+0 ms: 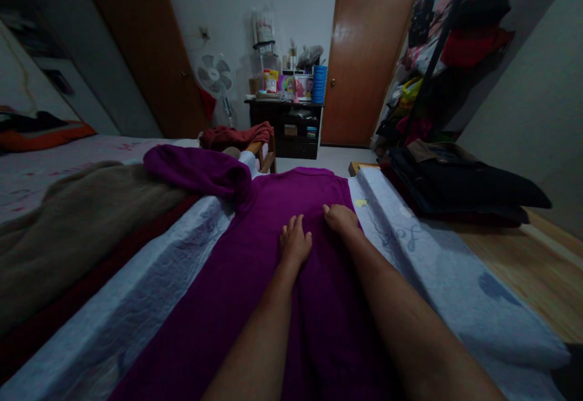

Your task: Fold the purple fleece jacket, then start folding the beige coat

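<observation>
A purple knitted garment [273, 279] lies spread lengthwise on a pale quilted mattress [150, 291], one sleeve [195, 170] folded over toward the left. My left hand [295, 242] rests flat on the middle of the garment, fingers stretched forward and open. Just to its right, my right hand [340, 219] presses down on the fabric with its fingers curled under and hidden, so their state is unclear. Both forearms reach in from the bottom edge.
A brown blanket [77, 225] lies bunched at the left. Dark folded clothes [460, 188] are stacked at the right on a wooden surface [523, 261]. Beyond the bed stand a dark cluttered shelf unit [291, 115], a fan [214, 76], a door [368, 54] and a clothes rack [446, 42].
</observation>
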`<state>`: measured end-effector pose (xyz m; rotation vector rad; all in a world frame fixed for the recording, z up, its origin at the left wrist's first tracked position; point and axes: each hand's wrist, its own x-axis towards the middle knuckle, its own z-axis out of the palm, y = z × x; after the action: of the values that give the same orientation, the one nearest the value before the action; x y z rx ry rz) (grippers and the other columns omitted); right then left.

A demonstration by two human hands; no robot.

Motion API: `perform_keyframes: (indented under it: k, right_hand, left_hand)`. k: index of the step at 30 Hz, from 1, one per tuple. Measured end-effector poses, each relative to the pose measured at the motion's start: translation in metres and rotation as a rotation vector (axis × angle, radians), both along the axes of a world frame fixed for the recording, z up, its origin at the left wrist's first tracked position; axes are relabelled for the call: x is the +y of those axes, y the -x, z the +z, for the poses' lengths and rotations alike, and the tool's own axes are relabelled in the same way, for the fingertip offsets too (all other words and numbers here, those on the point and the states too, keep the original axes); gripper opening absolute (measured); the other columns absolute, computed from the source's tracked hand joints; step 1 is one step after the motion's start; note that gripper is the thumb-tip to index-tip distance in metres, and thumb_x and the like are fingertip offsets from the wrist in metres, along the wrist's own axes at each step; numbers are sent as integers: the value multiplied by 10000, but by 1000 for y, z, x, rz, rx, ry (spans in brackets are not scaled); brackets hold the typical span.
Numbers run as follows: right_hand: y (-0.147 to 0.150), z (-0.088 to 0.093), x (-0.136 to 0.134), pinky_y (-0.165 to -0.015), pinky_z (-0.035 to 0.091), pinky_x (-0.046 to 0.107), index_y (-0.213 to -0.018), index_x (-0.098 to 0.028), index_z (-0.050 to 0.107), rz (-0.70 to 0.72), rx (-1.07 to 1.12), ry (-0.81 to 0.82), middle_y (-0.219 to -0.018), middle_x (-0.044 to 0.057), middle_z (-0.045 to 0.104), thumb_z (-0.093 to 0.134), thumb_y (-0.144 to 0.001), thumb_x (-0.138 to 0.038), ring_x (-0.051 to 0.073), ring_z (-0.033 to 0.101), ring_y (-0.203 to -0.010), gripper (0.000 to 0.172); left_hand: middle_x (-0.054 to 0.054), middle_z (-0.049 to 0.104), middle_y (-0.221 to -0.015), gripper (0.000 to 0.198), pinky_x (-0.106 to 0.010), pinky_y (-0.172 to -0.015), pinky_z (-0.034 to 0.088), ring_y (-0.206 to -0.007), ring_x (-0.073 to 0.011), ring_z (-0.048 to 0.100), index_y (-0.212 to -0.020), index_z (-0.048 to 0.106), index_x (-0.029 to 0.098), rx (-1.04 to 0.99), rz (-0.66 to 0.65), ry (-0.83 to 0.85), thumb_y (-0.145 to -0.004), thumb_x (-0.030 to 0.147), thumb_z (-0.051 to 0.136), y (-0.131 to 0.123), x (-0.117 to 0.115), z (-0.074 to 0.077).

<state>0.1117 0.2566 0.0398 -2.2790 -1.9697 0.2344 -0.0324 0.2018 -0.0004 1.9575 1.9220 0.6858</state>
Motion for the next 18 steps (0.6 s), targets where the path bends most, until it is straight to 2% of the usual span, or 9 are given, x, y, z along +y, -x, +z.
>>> perform_keyframes:
  k: [3, 6, 12, 15, 18]
  right_hand:
    - [0, 1, 14, -865, 471, 358, -1095, -103, 707, -42, -23, -27, -1119, 212, 691, 408, -954, -349, 290, 651, -1056, 412]
    - [2, -10, 19, -844, 481, 365, -1136, -107, 676, -74, -36, -77, -1144, 202, 675, 411, -939, -288, 299, 636, -1067, 376]
    - [5, -28, 15, -805, 484, 362, -1111, -123, 640, -142, -53, -265, -1120, 168, 657, 408, -913, -265, 295, 596, -1054, 337]
    - [4, -30, 14, -865, 457, 376, -1117, -126, 632, -138, -45, -304, -1153, 177, 636, 420, -910, -278, 292, 570, -1085, 333]
    - [1, -35, 16, -988, 388, 395, -1228, -158, 591, -58, -19, -334, -1314, 150, 571, 392, -940, -319, 278, 489, -1225, 385]
  left_hand:
    - [-90, 490, -1434, 529, -379, -1089, 358, -1302, -240, 462, -1381, 456, 227, -132, -61, -40, -861, 241, 551, 4, 8, -6]
    - [-87, 564, -1340, 499, -339, -1055, 398, -1235, -215, 524, -1348, 490, 217, -237, -103, -79, -854, 228, 567, 5, 12, -9]
    - [-119, 602, -1235, 432, -346, -1014, 438, -1168, -220, 572, -1280, 543, 177, -321, -67, -112, -850, 190, 582, 6, 16, -14]
    - [-103, 642, -1173, 354, -349, -1014, 441, -1128, -210, 592, -1181, 596, 171, -419, -51, -147, -829, 135, 587, 6, 19, -16]
    - [-85, 666, -1113, 316, -344, -978, 471, -1066, -198, 618, -1122, 622, 183, -471, -12, -174, -818, 111, 580, 5, 16, -11]
